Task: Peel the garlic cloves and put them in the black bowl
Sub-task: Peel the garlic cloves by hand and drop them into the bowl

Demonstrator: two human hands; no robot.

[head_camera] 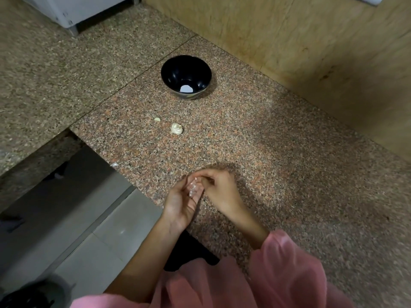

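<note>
Our left hand (181, 204) cradles a garlic clove (193, 189) in curled fingers, its length seemingly running along them, while our right hand (220, 190) pinches at its papery skin. The black bowl (170, 71) sits straight ahead, well apart, more in line with the left hand. We cannot identify the pale patch inside. Between lie a garlic cluster (176, 128) and a loose clove (157, 119) on the speckled granite counter (278, 163), beside a tan wall (289, 41).

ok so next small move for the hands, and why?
Probably pull the papery skin off: the right hand pinches the garlic clove held in the left hand, and skin seems to cling to it. The black bowl comes afterwards.
</note>
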